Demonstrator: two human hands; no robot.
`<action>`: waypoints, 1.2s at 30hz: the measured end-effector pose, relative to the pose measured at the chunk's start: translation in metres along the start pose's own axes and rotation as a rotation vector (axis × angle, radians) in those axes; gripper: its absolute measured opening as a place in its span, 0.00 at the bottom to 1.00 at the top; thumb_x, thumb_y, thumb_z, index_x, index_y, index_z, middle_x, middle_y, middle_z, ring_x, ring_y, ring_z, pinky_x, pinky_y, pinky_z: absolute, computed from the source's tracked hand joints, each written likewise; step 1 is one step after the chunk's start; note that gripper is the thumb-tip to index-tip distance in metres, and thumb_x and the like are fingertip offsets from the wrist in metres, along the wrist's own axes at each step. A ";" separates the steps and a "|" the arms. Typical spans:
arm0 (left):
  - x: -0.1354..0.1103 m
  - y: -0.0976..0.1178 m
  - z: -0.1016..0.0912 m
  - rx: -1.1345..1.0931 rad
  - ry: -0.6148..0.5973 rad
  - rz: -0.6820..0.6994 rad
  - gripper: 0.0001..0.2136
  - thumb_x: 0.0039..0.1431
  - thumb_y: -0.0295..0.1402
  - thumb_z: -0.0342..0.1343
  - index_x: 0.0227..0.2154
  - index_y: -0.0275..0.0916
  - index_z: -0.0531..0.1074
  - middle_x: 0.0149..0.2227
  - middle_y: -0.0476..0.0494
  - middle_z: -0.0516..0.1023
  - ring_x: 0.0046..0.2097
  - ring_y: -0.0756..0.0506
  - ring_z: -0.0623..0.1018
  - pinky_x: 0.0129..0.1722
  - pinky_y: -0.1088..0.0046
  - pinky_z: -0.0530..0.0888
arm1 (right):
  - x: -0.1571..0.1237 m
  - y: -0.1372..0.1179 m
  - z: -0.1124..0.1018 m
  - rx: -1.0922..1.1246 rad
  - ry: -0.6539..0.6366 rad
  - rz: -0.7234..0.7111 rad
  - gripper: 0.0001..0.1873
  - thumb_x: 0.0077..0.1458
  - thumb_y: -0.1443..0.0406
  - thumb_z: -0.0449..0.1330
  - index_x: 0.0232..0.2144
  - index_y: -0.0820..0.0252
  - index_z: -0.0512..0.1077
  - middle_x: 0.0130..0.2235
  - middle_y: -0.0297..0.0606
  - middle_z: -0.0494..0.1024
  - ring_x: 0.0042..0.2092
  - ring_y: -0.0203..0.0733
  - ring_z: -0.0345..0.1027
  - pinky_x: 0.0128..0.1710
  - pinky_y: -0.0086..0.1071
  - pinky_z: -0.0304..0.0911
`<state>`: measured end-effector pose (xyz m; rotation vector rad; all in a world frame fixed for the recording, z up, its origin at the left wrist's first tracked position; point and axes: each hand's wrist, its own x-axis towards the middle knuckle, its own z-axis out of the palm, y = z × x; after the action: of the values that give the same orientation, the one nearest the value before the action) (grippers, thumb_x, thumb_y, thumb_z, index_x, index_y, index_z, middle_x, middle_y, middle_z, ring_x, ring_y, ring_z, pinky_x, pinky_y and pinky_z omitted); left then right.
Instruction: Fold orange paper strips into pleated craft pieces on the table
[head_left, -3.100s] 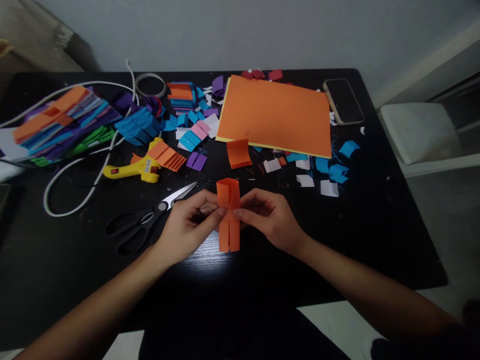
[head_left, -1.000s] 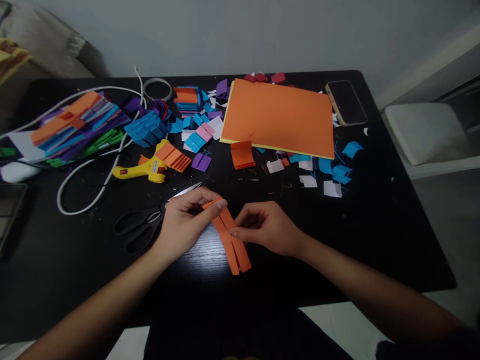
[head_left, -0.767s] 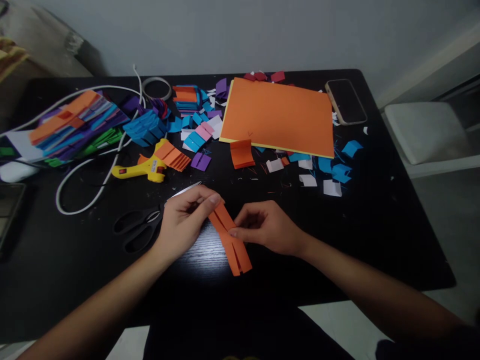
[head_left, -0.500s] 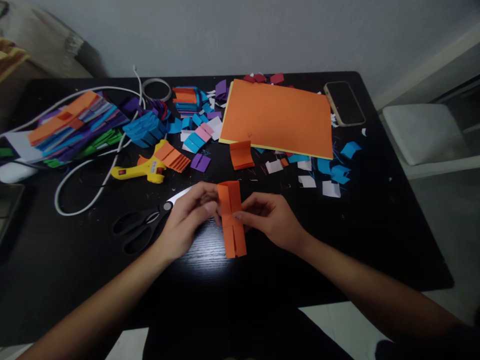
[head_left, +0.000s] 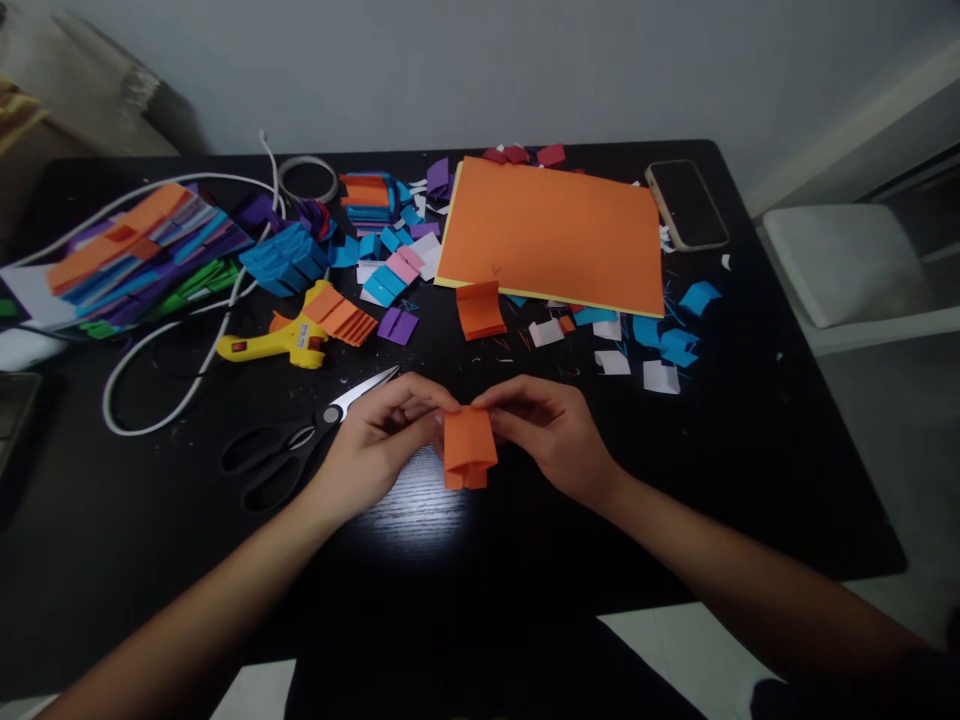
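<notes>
A small folded orange paper piece [head_left: 468,447] is held just above the black table [head_left: 750,480] near its front middle. My left hand [head_left: 379,443] pinches its upper left edge. My right hand [head_left: 551,430] pinches its upper right edge. The top half is bent down over the lower half, so the piece looks short and squarish.
Black-handled scissors [head_left: 296,445] lie left of my hands. A yellow glue gun [head_left: 274,342] and its white cord [head_left: 150,390] lie further left. A large orange sheet [head_left: 551,232], a phone [head_left: 686,203], stacks of folded coloured paper [head_left: 127,250] and several loose paper scraps [head_left: 652,345] cover the back.
The orange strip lay slanted, was turned upright, and its top has now been folded down over the lower part. Both hands stayed on it.
</notes>
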<state>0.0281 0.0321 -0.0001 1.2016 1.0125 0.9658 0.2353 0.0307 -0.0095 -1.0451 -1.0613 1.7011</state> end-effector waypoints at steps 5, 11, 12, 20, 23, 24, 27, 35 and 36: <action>0.000 0.001 -0.001 0.029 0.019 -0.020 0.03 0.62 0.32 0.66 0.34 0.39 0.82 0.31 0.46 0.83 0.32 0.48 0.81 0.31 0.75 0.77 | -0.002 -0.003 -0.001 -0.006 -0.013 0.022 0.07 0.59 0.59 0.69 0.37 0.54 0.85 0.37 0.35 0.86 0.39 0.41 0.82 0.41 0.36 0.81; -0.007 -0.001 -0.001 0.218 -0.029 0.093 0.05 0.67 0.31 0.59 0.38 0.39 0.80 0.32 0.45 0.82 0.34 0.48 0.80 0.33 0.75 0.76 | -0.002 0.001 0.001 -0.107 0.036 -0.030 0.11 0.50 0.60 0.77 0.35 0.55 0.83 0.37 0.35 0.86 0.42 0.43 0.82 0.47 0.38 0.80; -0.008 -0.002 -0.001 0.218 -0.032 0.112 0.05 0.67 0.31 0.59 0.40 0.39 0.79 0.33 0.45 0.81 0.34 0.48 0.80 0.33 0.75 0.76 | -0.003 0.002 0.001 -0.106 0.046 -0.033 0.12 0.49 0.60 0.77 0.36 0.54 0.82 0.38 0.35 0.86 0.42 0.43 0.82 0.46 0.37 0.80; -0.008 -0.007 0.005 0.293 0.035 0.107 0.05 0.65 0.35 0.65 0.40 0.39 0.80 0.34 0.46 0.85 0.34 0.49 0.82 0.35 0.76 0.78 | -0.009 0.005 0.007 -0.137 0.132 -0.111 0.14 0.50 0.63 0.77 0.39 0.53 0.80 0.38 0.35 0.86 0.42 0.41 0.83 0.42 0.32 0.79; -0.009 -0.006 0.004 0.376 0.068 0.128 0.05 0.64 0.35 0.66 0.37 0.40 0.81 0.33 0.47 0.85 0.32 0.49 0.82 0.33 0.76 0.78 | -0.009 0.003 0.008 -0.143 0.113 -0.074 0.15 0.50 0.60 0.77 0.39 0.55 0.81 0.38 0.36 0.86 0.42 0.43 0.83 0.42 0.35 0.80; -0.010 -0.005 0.003 0.396 0.075 0.134 0.05 0.64 0.35 0.66 0.37 0.40 0.81 0.32 0.47 0.85 0.32 0.49 0.82 0.33 0.76 0.78 | -0.009 0.003 0.008 -0.145 0.101 -0.067 0.14 0.51 0.59 0.77 0.39 0.55 0.81 0.38 0.37 0.86 0.41 0.43 0.83 0.42 0.35 0.80; -0.011 -0.006 0.002 0.437 0.078 0.153 0.04 0.64 0.34 0.66 0.37 0.40 0.82 0.32 0.49 0.85 0.32 0.50 0.82 0.32 0.78 0.78 | -0.008 0.001 0.007 -0.156 0.068 -0.077 0.10 0.54 0.59 0.74 0.37 0.55 0.83 0.38 0.37 0.87 0.41 0.43 0.83 0.42 0.35 0.80; -0.010 -0.009 0.002 0.467 0.073 0.193 0.02 0.63 0.31 0.66 0.38 0.41 0.82 0.33 0.52 0.85 0.32 0.52 0.82 0.33 0.82 0.77 | -0.007 0.003 0.005 -0.247 0.065 -0.181 0.04 0.57 0.64 0.72 0.37 0.54 0.84 0.37 0.34 0.88 0.39 0.39 0.84 0.41 0.29 0.79; -0.010 -0.009 0.002 0.464 0.072 0.194 0.02 0.63 0.30 0.66 0.38 0.41 0.81 0.33 0.52 0.85 0.32 0.52 0.82 0.33 0.82 0.77 | -0.007 0.003 0.005 -0.258 0.066 -0.187 0.04 0.58 0.64 0.71 0.37 0.54 0.84 0.37 0.33 0.88 0.39 0.38 0.84 0.41 0.28 0.79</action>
<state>0.0280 0.0211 -0.0081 1.6833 1.2363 0.9567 0.2317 0.0223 -0.0096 -1.1166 -1.3172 1.3971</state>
